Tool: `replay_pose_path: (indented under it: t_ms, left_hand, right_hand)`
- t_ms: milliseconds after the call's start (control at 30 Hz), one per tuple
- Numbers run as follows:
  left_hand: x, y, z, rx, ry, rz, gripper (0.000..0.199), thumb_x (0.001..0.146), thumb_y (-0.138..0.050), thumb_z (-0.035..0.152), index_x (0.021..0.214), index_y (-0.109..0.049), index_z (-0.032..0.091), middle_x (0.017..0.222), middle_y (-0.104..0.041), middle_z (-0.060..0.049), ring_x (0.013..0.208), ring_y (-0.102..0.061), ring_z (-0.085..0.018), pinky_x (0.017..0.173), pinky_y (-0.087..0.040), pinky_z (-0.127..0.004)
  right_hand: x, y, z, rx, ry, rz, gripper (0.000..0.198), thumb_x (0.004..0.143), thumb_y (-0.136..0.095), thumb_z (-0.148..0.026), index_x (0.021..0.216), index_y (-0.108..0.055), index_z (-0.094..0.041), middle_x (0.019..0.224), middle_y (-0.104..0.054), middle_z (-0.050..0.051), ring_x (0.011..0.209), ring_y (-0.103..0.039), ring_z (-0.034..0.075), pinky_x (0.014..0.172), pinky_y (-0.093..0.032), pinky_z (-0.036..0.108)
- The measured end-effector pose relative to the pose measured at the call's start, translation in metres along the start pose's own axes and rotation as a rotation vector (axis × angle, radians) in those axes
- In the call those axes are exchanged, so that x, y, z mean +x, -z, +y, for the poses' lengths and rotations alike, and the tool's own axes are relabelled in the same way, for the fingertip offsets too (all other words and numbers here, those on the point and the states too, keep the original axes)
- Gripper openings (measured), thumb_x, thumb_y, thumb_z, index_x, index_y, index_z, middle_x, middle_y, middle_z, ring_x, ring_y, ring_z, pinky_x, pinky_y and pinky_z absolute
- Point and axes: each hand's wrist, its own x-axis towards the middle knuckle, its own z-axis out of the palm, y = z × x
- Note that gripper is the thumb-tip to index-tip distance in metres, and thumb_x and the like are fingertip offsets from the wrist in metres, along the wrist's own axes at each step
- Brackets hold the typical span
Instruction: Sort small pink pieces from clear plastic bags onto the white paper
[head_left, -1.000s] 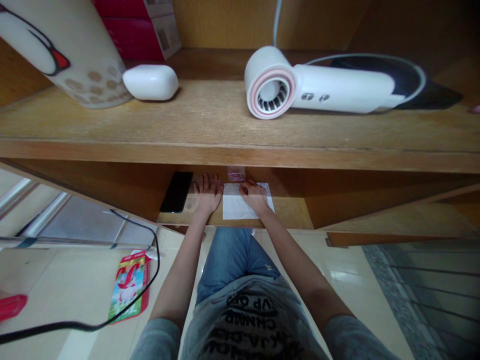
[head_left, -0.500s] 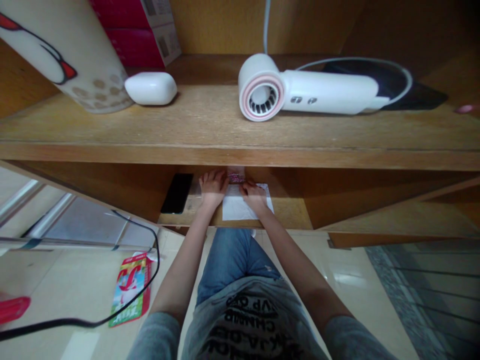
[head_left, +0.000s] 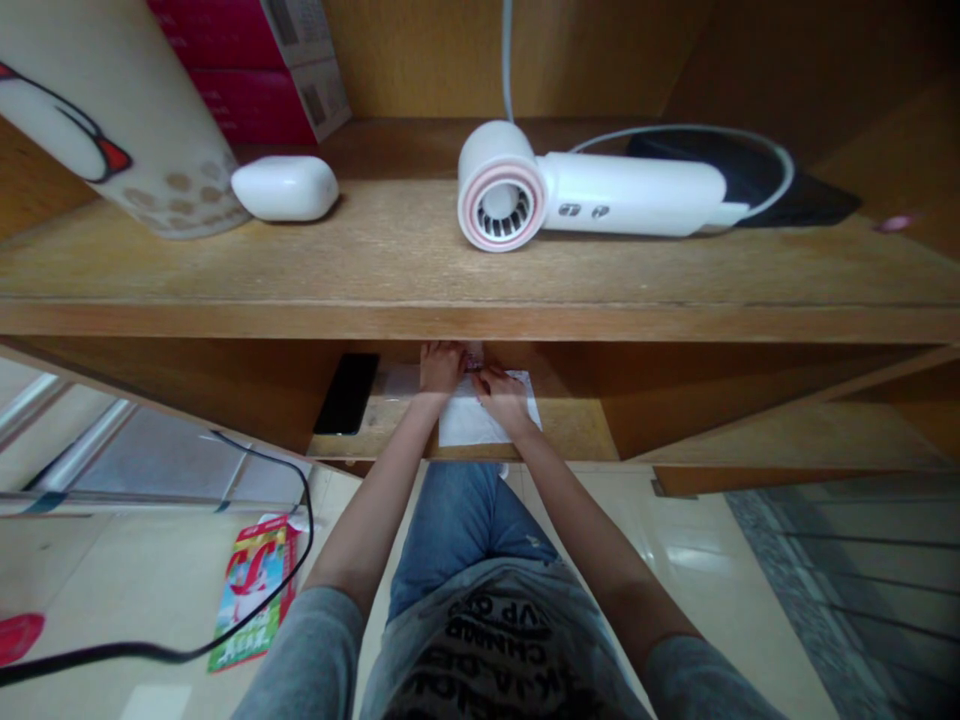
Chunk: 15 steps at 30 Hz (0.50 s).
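Note:
In the lower compartment, my left hand point(head_left: 442, 368) is closed, its fingers bent beside a small piece with pink and white markings point(head_left: 475, 354). My right hand point(head_left: 502, 394) is closed too, its fingertips pinched near my left thumb. What either hand holds is too small to make out. Beneath my right hand lies a white sheet of paper point(head_left: 469, 422), flat on the compartment floor. A clear plastic sleeve point(head_left: 401, 381) rests to the left of my left hand. Farther left is a black phone point(head_left: 347, 394). The shelf edge partly covers the back of this area.
Above my hands runs the wooden shelf point(head_left: 390, 275). On it are a white hair dryer point(head_left: 630, 193) with a cord, a white earbud case point(head_left: 286, 188), a large bubble-tea-patterned cup point(head_left: 165, 130) and magenta boxes point(head_left: 247, 105). A black cable point(head_left: 300, 520) hangs at the left.
My left hand has moved slightly right, its spread fingers now drawn together. It covers more of the pink-marked piece. My right hand has come closer to it. The whole view has shifted a little.

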Motion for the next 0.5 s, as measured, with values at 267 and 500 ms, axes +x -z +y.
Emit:
replay_pose_path:
  t_ms: [267,500]
  left_hand:
    - [-0.002,0.006,0.002,-0.01,0.015,0.014,0.03,0.086,-0.039,0.029,0.097,-0.065,0.019,0.104,-0.062,-0.011,0.104,-0.049,-0.026,0.093,-0.03,-0.04]
    - [-0.005,0.014,-0.004,-0.115,0.09,0.151,0.031,0.087,-0.039,0.034,0.098,-0.065,0.02,0.098,-0.065,-0.01,0.101,-0.052,-0.026,0.093,-0.032,-0.041]
  right_hand:
    - [0.001,0.006,0.001,0.056,-0.085,-0.044,0.037,0.091,-0.031,-0.039,0.095,-0.062,-0.019,0.086,-0.067,0.008,0.08,-0.06,0.016,0.066,-0.036,0.025]
    - [0.002,0.0,0.008,0.286,-0.152,0.052,0.039,0.088,-0.037,-0.045,0.075,-0.062,-0.019,0.065,-0.065,0.004,0.061,-0.058,0.014,0.055,-0.035,0.023]
